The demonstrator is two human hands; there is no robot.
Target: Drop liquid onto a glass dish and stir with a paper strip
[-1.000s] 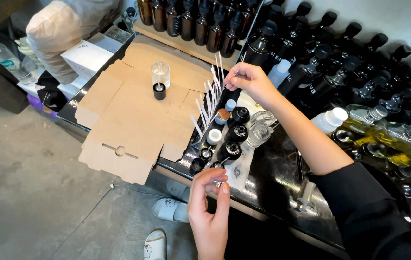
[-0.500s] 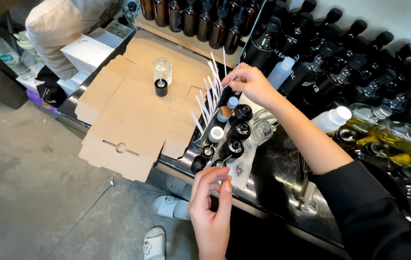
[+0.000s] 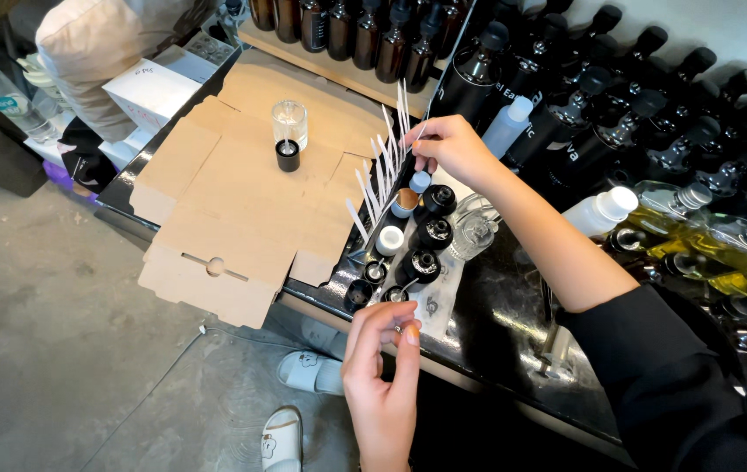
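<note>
On the shiny black counter [image 3: 513, 315], a row of thin white paper strips [image 3: 382, 175] is stood up like a little fan. One strip near the top of the row is pinched by the thumb and fingers of the right hand [image 3: 452, 149], which is stretched out over the counter from a black sleeve [image 3: 679, 376]. The left hand [image 3: 384, 363] is held low, near the counter's front edge, with its thumb and fingertips pressed together; what is pinched there, if anything, cannot be made out.

Just beside the strips, a cluster of small round black caps [image 3: 426, 245] is set out, with a white cap [image 3: 389, 239] and a pale blue cap [image 3: 420, 181] among them. A flattened brown cardboard box [image 3: 233, 210] is spread to the left, and a small clear glass bottle with a black base [image 3: 288, 133] is stood on it. Many dark bottles with black pump tops [image 3: 618, 96] are lined up behind the right arm. Clear bottles of yellow liquid [image 3: 697, 253] are laid at the right. A person in pale clothing [image 3: 102, 44] is seen at the top left, close to a white box [image 3: 142, 87].
</note>
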